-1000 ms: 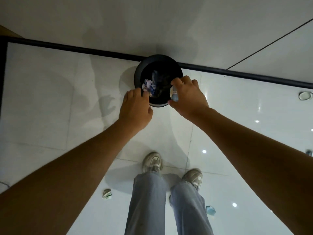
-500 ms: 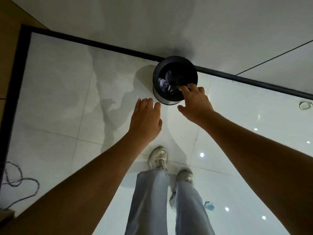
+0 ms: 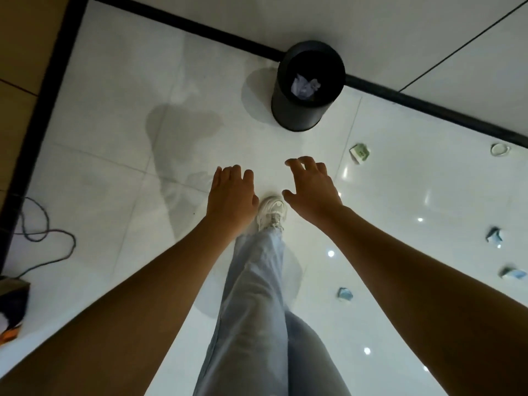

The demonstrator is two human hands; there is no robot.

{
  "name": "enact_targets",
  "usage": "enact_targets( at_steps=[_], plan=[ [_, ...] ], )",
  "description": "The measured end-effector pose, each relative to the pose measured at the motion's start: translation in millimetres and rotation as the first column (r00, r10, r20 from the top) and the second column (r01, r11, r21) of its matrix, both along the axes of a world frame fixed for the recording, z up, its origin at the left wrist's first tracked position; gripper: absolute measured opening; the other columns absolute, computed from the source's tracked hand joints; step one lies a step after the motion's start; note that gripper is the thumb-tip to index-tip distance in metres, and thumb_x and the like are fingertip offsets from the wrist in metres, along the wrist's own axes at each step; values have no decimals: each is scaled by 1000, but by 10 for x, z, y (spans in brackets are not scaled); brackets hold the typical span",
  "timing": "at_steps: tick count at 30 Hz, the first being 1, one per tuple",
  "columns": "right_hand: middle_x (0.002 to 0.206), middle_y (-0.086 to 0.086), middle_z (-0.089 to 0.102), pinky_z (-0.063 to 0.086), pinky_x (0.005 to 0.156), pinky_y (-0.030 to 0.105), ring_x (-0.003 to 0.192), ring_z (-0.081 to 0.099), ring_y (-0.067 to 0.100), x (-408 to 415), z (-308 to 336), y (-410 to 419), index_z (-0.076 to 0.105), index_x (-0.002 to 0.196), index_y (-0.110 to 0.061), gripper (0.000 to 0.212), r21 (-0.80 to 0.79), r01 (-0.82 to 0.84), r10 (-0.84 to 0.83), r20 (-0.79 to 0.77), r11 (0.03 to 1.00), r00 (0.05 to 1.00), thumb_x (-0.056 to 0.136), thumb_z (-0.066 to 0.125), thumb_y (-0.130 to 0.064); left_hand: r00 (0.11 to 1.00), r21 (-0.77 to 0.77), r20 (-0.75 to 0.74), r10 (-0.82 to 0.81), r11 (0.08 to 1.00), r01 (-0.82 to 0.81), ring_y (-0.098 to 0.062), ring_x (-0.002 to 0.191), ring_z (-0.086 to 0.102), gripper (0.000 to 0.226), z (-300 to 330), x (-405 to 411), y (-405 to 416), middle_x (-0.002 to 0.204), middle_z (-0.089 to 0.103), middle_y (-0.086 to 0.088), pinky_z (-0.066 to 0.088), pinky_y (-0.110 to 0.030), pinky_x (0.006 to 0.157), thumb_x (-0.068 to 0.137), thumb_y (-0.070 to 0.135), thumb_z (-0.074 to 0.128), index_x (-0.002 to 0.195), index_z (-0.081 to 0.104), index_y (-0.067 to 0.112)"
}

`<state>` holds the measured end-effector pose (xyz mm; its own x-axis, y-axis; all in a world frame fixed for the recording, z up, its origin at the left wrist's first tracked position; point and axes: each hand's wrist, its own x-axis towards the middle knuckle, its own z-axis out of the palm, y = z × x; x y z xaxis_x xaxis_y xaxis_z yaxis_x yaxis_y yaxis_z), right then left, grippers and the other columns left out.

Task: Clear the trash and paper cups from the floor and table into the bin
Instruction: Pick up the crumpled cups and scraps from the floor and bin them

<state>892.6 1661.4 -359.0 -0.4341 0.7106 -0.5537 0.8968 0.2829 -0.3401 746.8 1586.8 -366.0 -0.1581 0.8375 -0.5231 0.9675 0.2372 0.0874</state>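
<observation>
A black round bin (image 3: 297, 115) stands on the white floor against the wall, with crumpled paper (image 3: 305, 87) inside. My left hand (image 3: 232, 195) and my right hand (image 3: 311, 190) hover empty well short of the bin, fingers relaxed and spread. A crushed green-and-white paper cup (image 3: 360, 152) lies right of the bin. A white cup (image 3: 500, 149) lies further right by the skirting. Blue-and-white scraps lie on the floor at the right: one (image 3: 494, 238), one (image 3: 513, 273) and one (image 3: 345, 294).
My leg in light jeans and a white shoe (image 3: 272, 211) step forward below the hands. A cable (image 3: 45, 232) loops on the floor at the left by a black skirting and a wooden panel. A dark object (image 3: 11, 304) sits at the left edge.
My right hand has let the trash drop into the bin, and both hands have pulled back from it. The view has swung, bringing more floor litter into sight at the right.
</observation>
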Motion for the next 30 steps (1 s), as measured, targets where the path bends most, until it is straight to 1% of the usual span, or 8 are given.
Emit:
enact_targets(
  at_steps=[3,7,10,13,19,23,27,30],
  plan=[
    [150,7,31,42,101,42,134,31,31,86,110,-618,33,144,-20,62,-10,17,-17,-2,1000,1000,89,61,-24,998,-24,25,52,998,-51,-29,132,39,45,136,-3,-707,139,45,-13,19,-41,117,96,31,43,135,40,9],
    [148,8,32,44,98,41,130,34,32,106,181,-1412,34,143,-19,61,-29,-10,10,31,1000,999,88,59,-24,991,-73,47,126,990,-122,-30,129,41,44,313,-119,-1584,137,46,-14,24,-41,115,96,31,44,133,43,8],
    [146,8,33,45,93,41,127,36,32,-48,141,-1945,34,142,-18,59,-55,-37,39,45,998,998,89,59,-26,983,-85,33,182,980,-179,-32,125,42,43,383,-325,-2133,134,48,-15,27,-41,113,95,30,45,132,44,7],
    [145,9,34,45,92,41,126,37,31,-309,40,-2393,35,141,-18,59,-72,-57,60,39,996,997,88,59,-25,978,-100,10,207,974,-205,-31,125,41,43,369,-598,-2561,134,48,-15,27,-41,112,95,29,46,132,45,8],
    [144,10,34,43,91,40,124,37,33,-1009,-299,-3148,36,140,-18,58,-95,-29,34,57,995,998,88,59,-24,984,-122,4,176,977,-174,-32,128,40,44,155,-1317,-3230,136,46,-16,25,-42,114,95,28,46,133,44,6],
    [145,10,33,43,91,41,126,36,34,-1541,-523,-3522,36,141,-18,59,-89,50,-45,53,995,998,87,60,-25,994,-143,6,105,984,-103,-33,127,40,44,-44,-1864,-3601,137,45,-17,26,-41,113,95,27,46,134,43,5],
    [146,10,33,43,93,42,127,35,33,-1929,-712,-3767,36,141,-19,59,-103,114,-109,55,988,993,87,59,-25,999,-138,12,49,989,-47,-32,126,41,45,-231,-2269,-3832,138,44,-17,29,-40,112,96,29,45,134,43,6],
    [145,10,34,44,94,42,127,36,33,-2059,-911,-3824,36,141,-19,59,-101,145,-140,59,984,988,87,60,-25,999,-164,26,45,986,-41,-33,126,40,45,-436,-2435,-3903,138,44,-17,29,-41,112,96,28,46,134,42,5]
  ],
)
